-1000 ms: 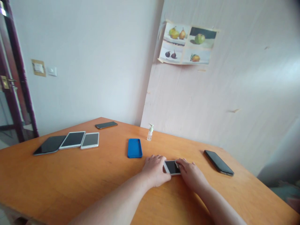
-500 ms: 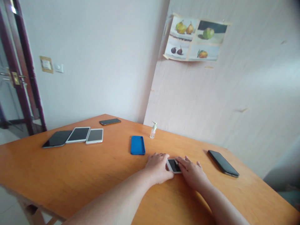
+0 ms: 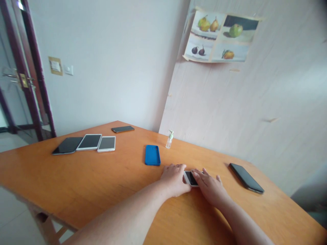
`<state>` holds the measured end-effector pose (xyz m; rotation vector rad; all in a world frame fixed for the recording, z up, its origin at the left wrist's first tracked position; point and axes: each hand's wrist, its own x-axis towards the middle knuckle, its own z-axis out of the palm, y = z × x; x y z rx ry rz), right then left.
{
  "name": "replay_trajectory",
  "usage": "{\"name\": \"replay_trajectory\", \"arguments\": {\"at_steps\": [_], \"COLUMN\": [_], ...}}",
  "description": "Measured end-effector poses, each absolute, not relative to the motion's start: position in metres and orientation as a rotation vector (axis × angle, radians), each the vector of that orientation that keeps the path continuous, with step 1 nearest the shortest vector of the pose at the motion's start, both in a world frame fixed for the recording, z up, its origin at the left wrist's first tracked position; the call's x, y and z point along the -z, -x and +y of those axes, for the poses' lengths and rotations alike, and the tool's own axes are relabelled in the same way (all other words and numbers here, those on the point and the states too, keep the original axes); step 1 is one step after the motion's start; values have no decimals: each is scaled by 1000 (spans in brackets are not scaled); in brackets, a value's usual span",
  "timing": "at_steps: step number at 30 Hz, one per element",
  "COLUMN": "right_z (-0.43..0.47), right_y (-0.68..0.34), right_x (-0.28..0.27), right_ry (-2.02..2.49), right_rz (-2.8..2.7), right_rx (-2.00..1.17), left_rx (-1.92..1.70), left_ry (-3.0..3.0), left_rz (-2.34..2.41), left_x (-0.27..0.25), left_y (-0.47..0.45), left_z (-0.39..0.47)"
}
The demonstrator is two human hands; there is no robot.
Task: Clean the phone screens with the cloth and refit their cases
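Observation:
A white-framed phone (image 3: 189,179) with a dark screen lies flat on the table between my two hands. My left hand (image 3: 174,180) grips its left end, thumb at the near edge and fingers at the far edge. My right hand (image 3: 208,186) rests on the screen with its fingers together, covering the phone's right part. A small pale bit shows at its fingertips; I cannot tell what it is. Beyond my left hand lies a blue phone case (image 3: 152,155). A small clear pump bottle (image 3: 169,140) with a pale green top stands upright farther back.
On the wooden table (image 3: 102,177), a dark tablet (image 3: 67,145), a white tablet (image 3: 89,142) and a smaller white device (image 3: 106,144) lie side by side at left. One dark phone (image 3: 123,129) lies at the back, another black phone (image 3: 246,178) at right. A wall stands behind.
The whole view has shifted slightly, with the things on the table appearing a little farther right and higher. My left hand keeps its grip; the right fingers stay on the screen, barely moved.

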<state>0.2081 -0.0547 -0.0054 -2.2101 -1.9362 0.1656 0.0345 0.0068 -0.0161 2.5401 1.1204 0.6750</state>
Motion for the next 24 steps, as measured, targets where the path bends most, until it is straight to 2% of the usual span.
{"name": "replay_trajectory", "arguments": {"at_steps": [9, 18, 24], "right_z": [-64, -58, -66], "right_y": [-177, -220, -181], "right_x": [0, 8, 2], "right_ry": [1966, 2336, 2001], "right_rz": [-2145, -1864, -2126], "right_rx": [-310, -111, -328], "left_rx": [-675, -685, -717], "left_ry": [-2526, -2578, -2560], "left_rz": [1103, 1096, 1078], "left_x": [16, 16, 20], "left_y": [-33, -33, -32], "left_z": [7, 8, 10]}}
